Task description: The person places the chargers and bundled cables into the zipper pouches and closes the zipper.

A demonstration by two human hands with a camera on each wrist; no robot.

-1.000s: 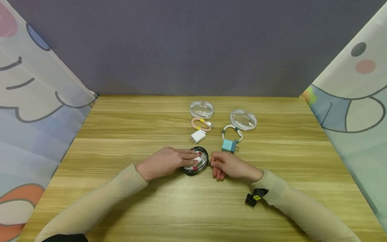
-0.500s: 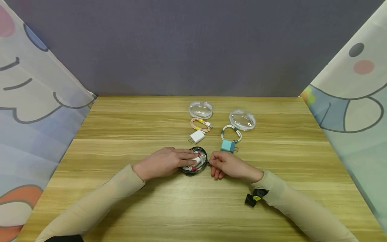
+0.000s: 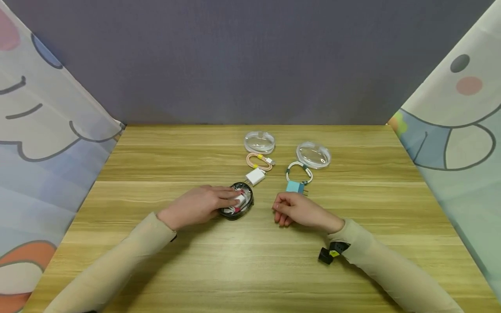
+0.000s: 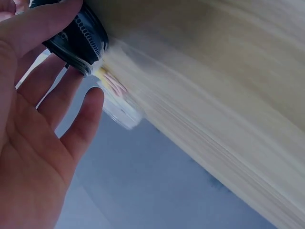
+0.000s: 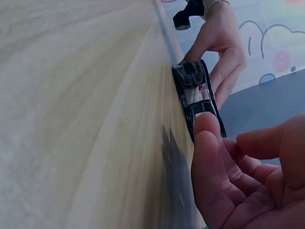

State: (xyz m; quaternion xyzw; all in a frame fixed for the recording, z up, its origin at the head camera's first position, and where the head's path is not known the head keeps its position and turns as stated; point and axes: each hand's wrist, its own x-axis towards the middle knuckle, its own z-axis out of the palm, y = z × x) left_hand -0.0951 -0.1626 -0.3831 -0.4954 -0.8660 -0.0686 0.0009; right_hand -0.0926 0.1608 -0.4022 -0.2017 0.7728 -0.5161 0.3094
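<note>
1. The left hand [image 3: 198, 205] gripped the black case [image 3: 246, 203] beneath its fingers, contents [image 3: 241, 200] apparently packed.
2. The right hand [image 3: 302, 210] was loosely curled, empty.
3. Beyond both, the white charger [image 3: 255, 176] and blue charger [image 3: 294, 187] lay unpacked.

Left Hand on a Round Case, with Chargers and Cables Beyond

On the wood-grain table [image 3: 235, 265], we see the left hand [image 3: 199, 205] holding a black-edged clear case [image 3: 246, 206], its fingers across the top; within lie white and red items. We find the right hand [image 3: 300, 211] well apart from it, fingers bent, just by a blue charger [image 3: 295, 187]. A looped white cable [image 3: 288, 174] lies beyond that charger. Near the case we note a white charger [image 3: 255, 177], then a looped orange cable [image 3: 264, 168]. Farther back sit two clear round containers [image 3: 260, 142] [image 3: 313, 155].
</note>
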